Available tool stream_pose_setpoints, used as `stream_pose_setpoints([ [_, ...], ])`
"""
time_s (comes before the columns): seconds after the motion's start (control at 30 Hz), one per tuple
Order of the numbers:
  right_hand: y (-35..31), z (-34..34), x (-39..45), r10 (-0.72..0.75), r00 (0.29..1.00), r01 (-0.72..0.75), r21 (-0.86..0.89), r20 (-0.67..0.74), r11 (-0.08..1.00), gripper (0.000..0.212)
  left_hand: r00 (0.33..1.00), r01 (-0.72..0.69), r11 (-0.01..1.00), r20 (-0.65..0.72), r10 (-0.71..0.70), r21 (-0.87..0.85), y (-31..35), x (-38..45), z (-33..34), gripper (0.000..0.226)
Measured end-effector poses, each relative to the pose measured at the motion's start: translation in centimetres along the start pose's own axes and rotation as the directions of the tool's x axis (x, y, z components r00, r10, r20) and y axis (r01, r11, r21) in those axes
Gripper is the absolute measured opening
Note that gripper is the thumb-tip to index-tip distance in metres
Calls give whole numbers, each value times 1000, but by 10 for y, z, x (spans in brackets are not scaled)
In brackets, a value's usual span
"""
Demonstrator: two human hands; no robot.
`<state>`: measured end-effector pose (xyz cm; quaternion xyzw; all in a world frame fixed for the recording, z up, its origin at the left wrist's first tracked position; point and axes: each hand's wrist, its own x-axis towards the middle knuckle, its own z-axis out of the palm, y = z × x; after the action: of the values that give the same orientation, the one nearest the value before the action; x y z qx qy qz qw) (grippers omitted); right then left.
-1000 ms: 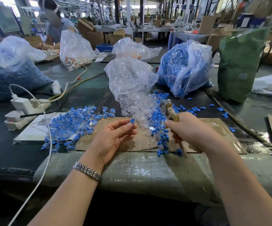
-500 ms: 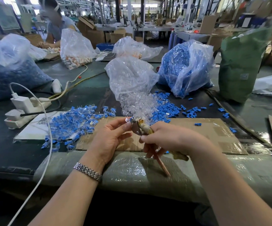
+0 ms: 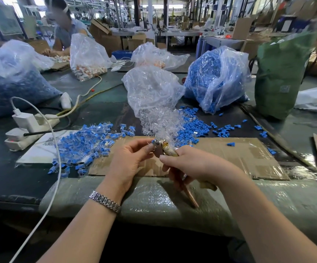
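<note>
hands at work on a parts bench: the right hand (image 3: 195,164) grips the two handles of one plier-like tool (image 3: 165,150), fingers curled round them, with its metal head raised between the two hands. the left hand (image 3: 129,162), one metal watch (image 3: 105,202) on its wrist, pinches one small blue piece (image 3: 153,141) between thumb and forefinger, touching the tool's head. both hands hover over one cardboard sheet (image 3: 239,154). three loose heaps lie near: blue-and-clear parts (image 3: 85,143) to the left of the left hand, clear parts (image 3: 161,122) just beyond the fingertips, blue parts (image 3: 193,128) beyond the right hand. farther out stand one clear bag (image 3: 150,90), one bag of blue parts (image 3: 214,76) and one green bag (image 3: 281,73). one power strip (image 3: 30,128) sits well left of the left hand.
</note>
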<state>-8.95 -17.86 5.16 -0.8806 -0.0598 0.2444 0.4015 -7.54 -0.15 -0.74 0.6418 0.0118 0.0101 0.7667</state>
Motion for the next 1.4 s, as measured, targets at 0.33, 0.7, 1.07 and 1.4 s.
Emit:
stream_pose_setpoints([
  [0.33,54,-38,24,65,735,-504,-479,-675,719,34,890,-26,743,-323,321,669,-13,12,-22,43],
  [0.7,47,-7,63,-86,706,-503,-584,-703,637,28,892,-156,617,-157,423,771,-10,11,-14,10],
  [1.07,16,1,88,-9,787,-432,-562,-616,706,32,954,-219,293,140,267,931,-3,56,2,9],
  [1.4,21,-34,85,-11,872,-231,-431,-490,872,67,974,-142,707,-30,225,692,0,53,-22,4],
])
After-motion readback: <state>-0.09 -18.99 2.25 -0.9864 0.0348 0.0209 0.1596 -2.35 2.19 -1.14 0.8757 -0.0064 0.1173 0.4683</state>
